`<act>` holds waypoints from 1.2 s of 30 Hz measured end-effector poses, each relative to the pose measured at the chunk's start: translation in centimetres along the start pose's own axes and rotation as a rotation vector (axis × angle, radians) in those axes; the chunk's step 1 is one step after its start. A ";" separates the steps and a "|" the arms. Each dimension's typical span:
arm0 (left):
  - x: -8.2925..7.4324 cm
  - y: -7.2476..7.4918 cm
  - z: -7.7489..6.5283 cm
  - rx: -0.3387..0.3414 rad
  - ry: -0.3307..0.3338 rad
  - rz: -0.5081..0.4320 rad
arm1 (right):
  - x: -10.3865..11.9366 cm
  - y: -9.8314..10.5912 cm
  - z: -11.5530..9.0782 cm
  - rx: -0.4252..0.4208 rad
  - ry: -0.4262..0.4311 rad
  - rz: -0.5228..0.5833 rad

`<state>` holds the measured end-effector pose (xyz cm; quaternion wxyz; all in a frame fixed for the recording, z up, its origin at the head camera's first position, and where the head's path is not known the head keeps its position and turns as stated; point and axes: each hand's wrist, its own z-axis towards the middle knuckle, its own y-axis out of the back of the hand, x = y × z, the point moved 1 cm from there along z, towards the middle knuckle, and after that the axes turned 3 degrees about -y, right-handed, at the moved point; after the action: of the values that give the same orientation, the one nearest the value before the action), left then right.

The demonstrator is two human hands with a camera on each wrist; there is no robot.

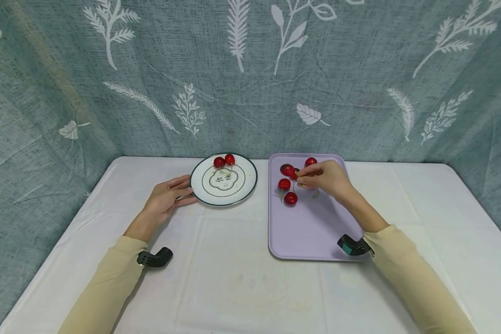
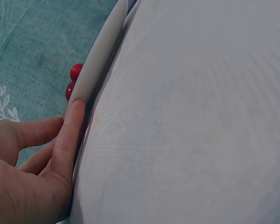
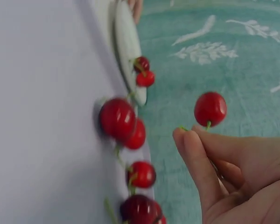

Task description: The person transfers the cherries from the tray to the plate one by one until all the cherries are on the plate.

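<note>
Teal cloth point(image 1: 250, 106) printed with white leaves is hanging behind a table point(image 1: 234, 292) covered in white. At the fingertips of the right hand point(image 1: 329, 180), thumb and finger are pressing together on the green stem of a single cherry point(image 3: 210, 108), which is standing out above them in the right wrist view. This hand is reaching over the far half of a lilac tray point(image 1: 313, 232).

Around it, several loose cherries point(image 1: 291, 199) are lying on the tray, most of them gathering along its left edge toward the far left corner, and one is sitting near the far edge. Some are overlapping, so the exact count is staying unclear.

Left of the tray, near the table's far edge, a white plate point(image 1: 244, 185) with a dark rim is carrying two cherries point(image 1: 219, 162), lying side by side by its far edge with their stems pointing inward. The left hand point(image 1: 167, 197) is touching the plate's left edge, its fingers mostly straight and thumb apart from them.

Judging by how things are lying, the work is looking only partly along: two cherries are resting on the plate, one is being held by its stem, and the larger share is waiting on the tray.
</note>
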<state>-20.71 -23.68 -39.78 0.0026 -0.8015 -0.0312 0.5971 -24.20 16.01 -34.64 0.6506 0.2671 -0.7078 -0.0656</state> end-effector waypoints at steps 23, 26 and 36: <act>-0.4 0.0 -0.1 0.023 0.014 -0.017 | 4.3 -8.5 5.3 0.007 -0.226 0.688; -0.4 -0.1 -0.1 0.019 0.014 -0.003 | 4.4 -9.4 5.9 -0.008 -0.244 0.697; -0.6 -0.2 -0.1 0.006 0.015 0.019 | 4.2 -11.7 7.2 -0.053 -0.309 0.762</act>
<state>-20.81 -23.53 -39.19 -0.0006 -0.8062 -0.0218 0.5912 -27.73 2.29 -37.07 0.5212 -0.0439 -0.8435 0.1226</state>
